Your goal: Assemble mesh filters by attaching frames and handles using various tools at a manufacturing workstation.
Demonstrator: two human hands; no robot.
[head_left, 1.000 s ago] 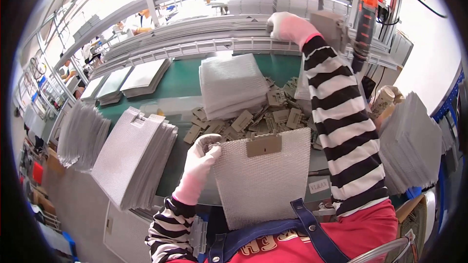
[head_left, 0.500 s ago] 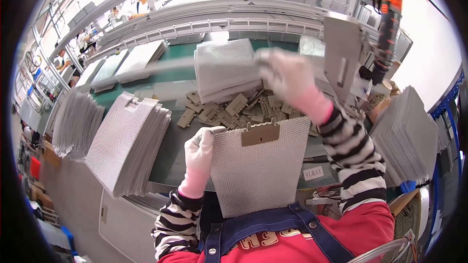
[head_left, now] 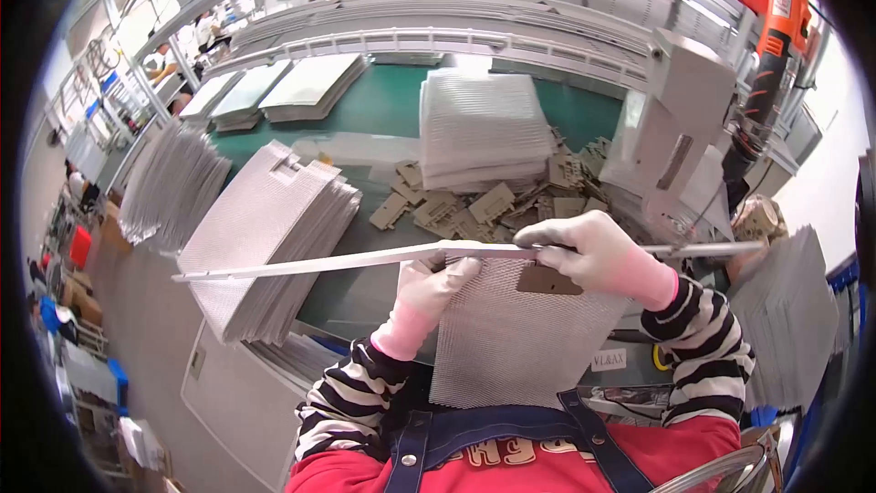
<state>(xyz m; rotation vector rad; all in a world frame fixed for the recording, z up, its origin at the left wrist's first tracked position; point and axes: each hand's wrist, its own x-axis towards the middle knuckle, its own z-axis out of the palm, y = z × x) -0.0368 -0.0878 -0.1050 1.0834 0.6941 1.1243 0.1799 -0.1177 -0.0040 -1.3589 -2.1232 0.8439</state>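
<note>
A long, thin, pale metal strip (head_left: pixel 310 267) lies crosswise over the top edge of a silver mesh panel (head_left: pixel 520 356). My left hand (head_left: pixel 424 297), in a white glove with a pink cuff, is closed on the strip, its thumb against the panel's upper left corner. Further right, my right hand (head_left: pixel 602 256), gloved the same way, pinches the strip from above. A tan metal plate (head_left: pixel 549 280) sits at the panel's top edge, partly under my right hand. The panel's lower edge rests against my apron (head_left: pixel 493 418).
Tan plates (head_left: pixel 438 210) lie heaped behind my hands, beside a stack of white sheets (head_left: pixel 484 128). Mesh panels (head_left: pixel 255 228) stand stacked at left, more panels (head_left: pixel 785 319) at right. An orange power tool (head_left: pixel 776 36) hangs at the upper right, near a grey upright housing (head_left: pixel 684 119).
My right hand has come down with the strip from above the bench to the panel's top edge. My left hand has shifted from the panel's corner onto the strip too. The view has turned slightly.
</note>
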